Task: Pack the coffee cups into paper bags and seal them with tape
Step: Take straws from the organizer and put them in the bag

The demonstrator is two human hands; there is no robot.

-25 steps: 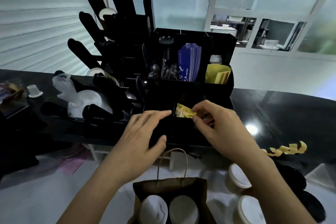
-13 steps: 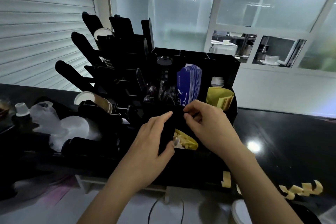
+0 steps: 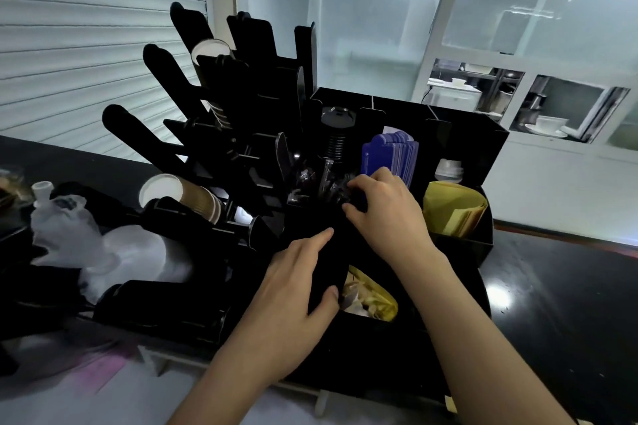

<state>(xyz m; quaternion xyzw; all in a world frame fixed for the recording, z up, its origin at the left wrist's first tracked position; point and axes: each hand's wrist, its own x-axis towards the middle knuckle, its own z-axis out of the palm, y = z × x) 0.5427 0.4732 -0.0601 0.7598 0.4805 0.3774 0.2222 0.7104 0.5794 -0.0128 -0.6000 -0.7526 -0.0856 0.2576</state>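
Both hands at black organizer (image 3: pixel 459 134) on dark desk (image 3: pixel 569 304). Left hand (image 3: pixel 293 297) wrapped around a black upright divider of the organizer, thumb on its right edge, fingers on its left. Right hand (image 3: pixel 386 214) reaching into the middle compartment, fingers curled among dark utensils (image 3: pixel 310 179); cannot tell what, if anything, is pinched. Yellow tape pieces (image 3: pixel 373 300) lying in the front compartment just right of left thumb, untouched. Blue cards (image 3: pixel 390 152) upright behind right hand. Yellow paper stack (image 3: pixel 452 207) in the right compartment, small white container (image 3: pixel 448 169) behind it. Brown paper cups (image 3: pixel 196 197) lying sideways in black cup rack (image 3: pixel 214 134) on the left, another stack (image 3: pixel 210 55) higher up. White plastic lids (image 3: pixel 134 252) and clear plastic bag (image 3: pixel 65 224) at far left. Paper bags and packed coffee cups out of frame. Shutter (image 3: pixel 86 28) and glass windows (image 3: pixel 414 10) behind.
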